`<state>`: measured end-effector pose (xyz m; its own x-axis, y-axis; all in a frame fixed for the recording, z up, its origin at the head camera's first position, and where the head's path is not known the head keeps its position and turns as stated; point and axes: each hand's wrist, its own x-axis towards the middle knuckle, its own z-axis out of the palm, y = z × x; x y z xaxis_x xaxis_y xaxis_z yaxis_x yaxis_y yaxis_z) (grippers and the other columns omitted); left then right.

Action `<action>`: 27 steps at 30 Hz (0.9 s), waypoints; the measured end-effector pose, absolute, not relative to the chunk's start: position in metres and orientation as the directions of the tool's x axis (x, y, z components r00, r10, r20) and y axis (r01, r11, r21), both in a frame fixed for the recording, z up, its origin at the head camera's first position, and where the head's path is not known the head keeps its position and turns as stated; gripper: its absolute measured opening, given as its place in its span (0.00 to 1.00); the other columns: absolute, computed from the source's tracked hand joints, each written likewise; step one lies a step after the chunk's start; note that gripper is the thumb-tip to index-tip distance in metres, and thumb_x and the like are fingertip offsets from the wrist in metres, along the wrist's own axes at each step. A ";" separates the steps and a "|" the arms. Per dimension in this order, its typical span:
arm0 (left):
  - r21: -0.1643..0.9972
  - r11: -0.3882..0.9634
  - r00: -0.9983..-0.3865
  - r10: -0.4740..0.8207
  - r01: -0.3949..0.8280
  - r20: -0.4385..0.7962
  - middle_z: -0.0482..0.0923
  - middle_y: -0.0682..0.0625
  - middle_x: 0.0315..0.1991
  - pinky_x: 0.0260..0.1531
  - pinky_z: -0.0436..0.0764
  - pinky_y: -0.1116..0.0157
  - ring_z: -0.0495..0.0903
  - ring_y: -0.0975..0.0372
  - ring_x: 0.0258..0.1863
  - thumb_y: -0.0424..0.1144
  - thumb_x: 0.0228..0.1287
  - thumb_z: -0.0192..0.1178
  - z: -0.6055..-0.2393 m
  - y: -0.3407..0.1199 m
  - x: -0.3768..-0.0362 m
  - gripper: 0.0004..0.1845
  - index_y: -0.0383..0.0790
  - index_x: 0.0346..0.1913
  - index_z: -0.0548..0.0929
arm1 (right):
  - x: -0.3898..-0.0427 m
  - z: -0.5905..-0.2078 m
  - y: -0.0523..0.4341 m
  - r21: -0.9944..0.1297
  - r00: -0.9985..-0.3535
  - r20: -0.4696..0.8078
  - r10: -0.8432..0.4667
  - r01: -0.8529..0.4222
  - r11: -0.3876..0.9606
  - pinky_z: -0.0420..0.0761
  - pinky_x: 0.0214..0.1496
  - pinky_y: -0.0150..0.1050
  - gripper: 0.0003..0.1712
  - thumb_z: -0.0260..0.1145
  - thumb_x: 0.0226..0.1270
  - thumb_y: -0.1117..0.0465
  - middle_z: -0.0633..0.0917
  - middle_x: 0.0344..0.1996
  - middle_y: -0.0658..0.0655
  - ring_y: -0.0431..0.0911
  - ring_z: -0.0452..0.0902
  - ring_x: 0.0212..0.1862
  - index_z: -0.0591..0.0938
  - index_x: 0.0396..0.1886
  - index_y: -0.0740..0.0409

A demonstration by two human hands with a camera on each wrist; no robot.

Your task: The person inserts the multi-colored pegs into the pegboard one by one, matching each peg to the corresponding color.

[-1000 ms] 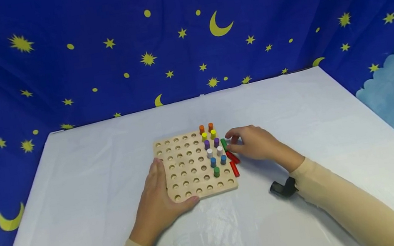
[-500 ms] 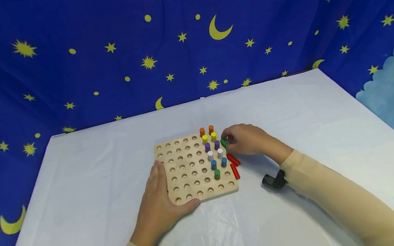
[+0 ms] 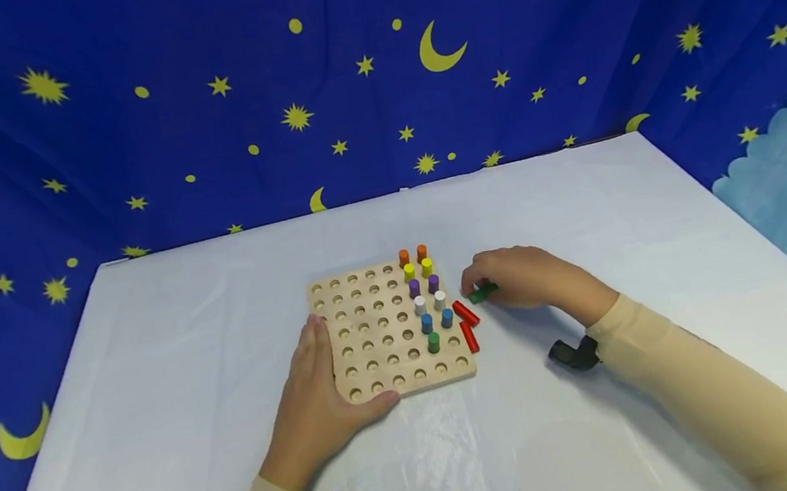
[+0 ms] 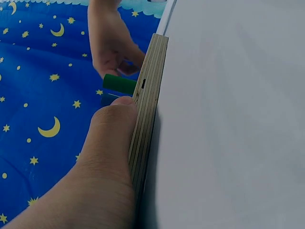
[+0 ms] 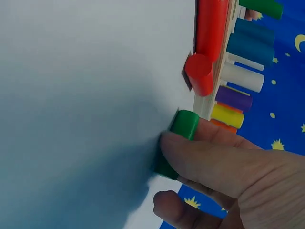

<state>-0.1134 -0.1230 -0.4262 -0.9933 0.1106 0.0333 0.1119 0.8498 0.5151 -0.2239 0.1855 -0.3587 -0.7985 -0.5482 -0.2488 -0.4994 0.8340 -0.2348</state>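
We pinch a short green wooden cylinder peg point(image 3: 482, 293) between the thumb and fingers of our right hand point(image 3: 522, 278), holding it just above the white table point(image 3: 583, 194) at about three o'clock from the square pale wooden pegboard point(image 3: 377, 340), a little apart from its right edge. Two red wooden cylinder pegs point(image 3: 467, 324) lie loose against that same edge, at seven o'clock from the green peg. Upright pegs in orange, yellow, purple, white, blue and green stand in the board's right-hand holes. Our left hand point(image 3: 318, 407) rests flat with straight fingers against the board's left edge, thumb along the near side. A blue starry cloth point(image 3: 191, 98) hangs at twelve o'clock.
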 end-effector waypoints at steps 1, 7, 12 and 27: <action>0.514 0.850 -0.993 0.112 0.114 0.035 0.34 0.44 0.82 0.76 0.54 0.44 0.40 0.48 0.81 0.84 0.36 0.61 -0.426 -0.123 -0.114 0.77 0.41 0.80 0.37 | -0.223 -0.359 0.188 -0.232 -0.797 -0.252 -0.549 -0.500 0.834 0.83 0.49 0.48 0.13 0.69 0.65 0.64 0.85 0.42 0.48 0.43 0.80 0.44 0.86 0.47 0.45; 0.500 0.858 -0.993 0.112 0.118 0.044 0.34 0.43 0.82 0.76 0.55 0.44 0.41 0.48 0.81 0.84 0.36 0.60 -0.425 -0.124 -0.115 0.78 0.40 0.80 0.38 | -0.218 -0.361 0.197 -0.273 -0.792 -0.251 -0.557 -0.494 0.825 0.80 0.49 0.46 0.14 0.69 0.66 0.63 0.83 0.39 0.47 0.43 0.76 0.42 0.84 0.49 0.45; 0.502 0.857 -0.993 0.110 0.113 0.037 0.35 0.43 0.82 0.76 0.55 0.44 0.41 0.47 0.81 0.84 0.36 0.61 -0.426 -0.123 -0.114 0.78 0.40 0.80 0.38 | -0.213 -0.368 0.203 -0.352 -0.797 -0.160 -0.583 -0.506 0.788 0.80 0.50 0.43 0.15 0.70 0.65 0.63 0.84 0.41 0.46 0.42 0.76 0.43 0.83 0.50 0.48; 0.500 0.859 -0.994 0.108 0.109 0.032 0.34 0.43 0.82 0.76 0.55 0.44 0.40 0.47 0.81 0.85 0.35 0.60 -0.427 -0.123 -0.113 0.78 0.40 0.80 0.37 | -0.186 -0.369 0.195 -0.654 -0.811 -0.010 -0.585 -0.437 0.617 0.77 0.32 0.33 0.13 0.75 0.60 0.60 0.83 0.38 0.43 0.41 0.75 0.32 0.81 0.42 0.46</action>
